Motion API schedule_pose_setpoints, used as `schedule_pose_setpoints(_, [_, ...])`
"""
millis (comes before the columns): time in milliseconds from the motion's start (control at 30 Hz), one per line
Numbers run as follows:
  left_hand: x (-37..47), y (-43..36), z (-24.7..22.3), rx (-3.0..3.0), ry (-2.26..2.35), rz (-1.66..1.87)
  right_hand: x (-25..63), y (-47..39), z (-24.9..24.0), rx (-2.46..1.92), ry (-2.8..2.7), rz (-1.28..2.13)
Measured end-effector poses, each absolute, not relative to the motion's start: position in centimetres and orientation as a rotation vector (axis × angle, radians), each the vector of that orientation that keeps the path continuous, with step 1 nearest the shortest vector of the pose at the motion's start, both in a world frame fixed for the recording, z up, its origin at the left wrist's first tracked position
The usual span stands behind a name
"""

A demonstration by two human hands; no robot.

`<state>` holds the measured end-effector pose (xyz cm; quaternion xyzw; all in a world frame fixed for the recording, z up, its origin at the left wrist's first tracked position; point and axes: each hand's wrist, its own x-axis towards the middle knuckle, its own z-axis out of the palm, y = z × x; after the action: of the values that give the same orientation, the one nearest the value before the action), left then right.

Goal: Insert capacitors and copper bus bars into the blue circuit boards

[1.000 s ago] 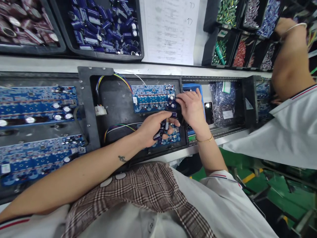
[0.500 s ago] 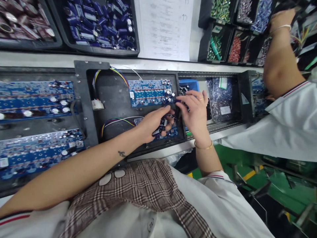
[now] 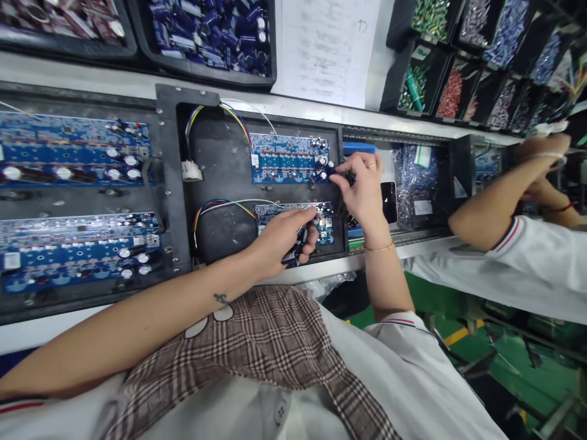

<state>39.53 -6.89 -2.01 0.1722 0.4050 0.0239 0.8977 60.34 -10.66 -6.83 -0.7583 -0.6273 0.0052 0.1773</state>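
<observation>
My left hand (image 3: pixel 288 238) is curled around several dark capacitors (image 3: pixel 296 252), over the lower blue circuit board (image 3: pixel 326 227). That board is partly hidden by the hand. My right hand (image 3: pixel 360 186) pinches a small dark capacitor (image 3: pixel 331 175) between thumb and finger, at the right end of the upper blue circuit board (image 3: pixel 288 160). Several upright capacitors with silver tops stand at that end. Coloured wires (image 3: pixel 238 122) run from the upper board to a white connector (image 3: pixel 191 171) in the black fixture (image 3: pixel 220 153).
Bins of blue capacitors (image 3: pixel 211 36) and brown capacitors (image 3: pixel 68 18), a paper sheet (image 3: pixel 321 55) and small-part bins (image 3: pixel 452 91) lie behind. More boards (image 3: pixel 77 247) are left. A phone (image 3: pixel 389 201) lies right, near another person's arms (image 3: pixel 495 189).
The view has shifted, and the fixture sits higher and slightly farther right. My right hand's fingers have closed on a capacitor by the upper board. The other person's arms have come down from the bins.
</observation>
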Motion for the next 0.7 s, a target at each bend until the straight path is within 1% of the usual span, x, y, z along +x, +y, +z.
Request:
schedule_pose_setpoints(200, [39.5, -6.6, -2.5, 0.321, 0.839, 0.121, 60.9, -10.7, -7.0, -2.083, -1.815, -0.007])
schedule_pose_setpoints(467, [39.9, -6.4, -3.1, 0.345, 0.864, 0.078, 60.0, -10.5, -6.7, -2.122, -2.011, -0.039])
schedule_pose_setpoints(600, [39.9, -6.5, -3.2, 0.324, 0.875, 0.046, 58.1, -11.2, -4.0, -2.13, -1.972, 0.014])
schedule_pose_setpoints(700, [39.7, -6.9, -2.9, 0.318, 0.849, 0.022, 56.1, -13.4, -1.2, -1.998, -1.944, 0.286])
